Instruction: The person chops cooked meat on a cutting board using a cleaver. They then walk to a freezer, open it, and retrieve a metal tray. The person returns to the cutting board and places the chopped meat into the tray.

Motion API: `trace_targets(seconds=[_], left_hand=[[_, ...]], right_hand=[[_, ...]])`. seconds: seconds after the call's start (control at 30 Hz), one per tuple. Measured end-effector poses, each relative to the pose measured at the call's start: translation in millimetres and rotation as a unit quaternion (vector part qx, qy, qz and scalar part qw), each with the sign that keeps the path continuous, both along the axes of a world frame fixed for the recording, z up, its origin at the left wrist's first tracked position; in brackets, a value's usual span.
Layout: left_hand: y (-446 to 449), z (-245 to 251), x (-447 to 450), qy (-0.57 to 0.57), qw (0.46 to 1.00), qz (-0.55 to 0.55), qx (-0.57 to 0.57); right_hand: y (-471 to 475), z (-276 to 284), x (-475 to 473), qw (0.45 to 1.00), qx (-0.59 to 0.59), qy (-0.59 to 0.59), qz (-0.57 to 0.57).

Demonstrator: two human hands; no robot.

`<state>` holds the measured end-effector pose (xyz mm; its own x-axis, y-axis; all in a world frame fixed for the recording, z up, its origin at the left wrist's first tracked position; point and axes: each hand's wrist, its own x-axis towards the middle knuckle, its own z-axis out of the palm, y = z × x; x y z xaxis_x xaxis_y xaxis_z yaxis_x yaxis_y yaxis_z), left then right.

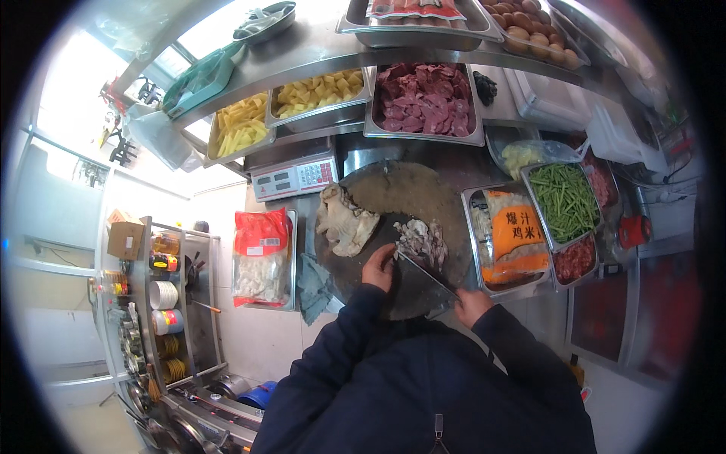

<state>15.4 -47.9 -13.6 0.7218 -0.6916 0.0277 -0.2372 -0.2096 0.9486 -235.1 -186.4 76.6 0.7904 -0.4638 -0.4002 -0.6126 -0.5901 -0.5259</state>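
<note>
My right hand (pixel 472 306) grips the handle of a kitchen knife (pixel 429 274) at the lower right of a round wooden chopping block (pixel 397 180). Its blade slants up and left, with the tip end close to the fingers of my left hand (pixel 379 268). Those fingers are bent down at the block beside a pile of cut greyish meat (pixel 422 241); whether they pinch a piece is hidden. A larger uncut piece of pale cooked meat (pixel 345 222), possibly tripe or stomach, lies on the block's left side.
Left of the block are a bagged food tray (pixel 261 258), a green cloth (pixel 313 286) and a digital scale (pixel 295 177). Trays of green beans (pixel 566 201) and an orange bag (pixel 515 244) flank the right. Behind stand sliced raw meat (pixel 425 102) and cut potatoes (pixel 320 93), under a steel shelf (pixel 306 59).
</note>
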Motion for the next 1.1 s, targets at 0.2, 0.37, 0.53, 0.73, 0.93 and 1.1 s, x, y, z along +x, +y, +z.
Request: trace_targets(seconds=[0.2, 0.37, 0.53, 0.73, 0.93, 1.1], left_hand=[[7.9, 36.7, 31.8, -0.053, 0.995, 0.073, 0.033], [27.8, 40.9, 74.5, -0.227, 0.963, 0.126, 0.07], [37.0, 30.9, 95.5, -0.211, 0.963, 0.159, 0.056], [43.8, 9.9, 103.7, -0.185, 0.965, 0.158, 0.093], [31.1, -7.1, 109.4, -0.02, 0.988, 0.123, 0.094], [40.9, -52.7, 134.3, 0.055, 0.986, 0.156, 0.005]], right_hand=[[12.1, -13.1, -0.4, 0.999, 0.028, 0.002, 0.032], [19.9, -6.3, 31.6, 0.996, 0.058, 0.026, 0.055], [8.5, -12.3, 43.3, 0.999, 0.043, -0.009, -0.019], [-0.6, -24.9, 38.4, 0.999, 0.003, -0.021, -0.042], [6.3, -19.9, 35.1, 0.999, 0.022, 0.023, -0.021], [7.2, -18.8, 32.8, 1.0, 0.006, -0.016, 0.017]])
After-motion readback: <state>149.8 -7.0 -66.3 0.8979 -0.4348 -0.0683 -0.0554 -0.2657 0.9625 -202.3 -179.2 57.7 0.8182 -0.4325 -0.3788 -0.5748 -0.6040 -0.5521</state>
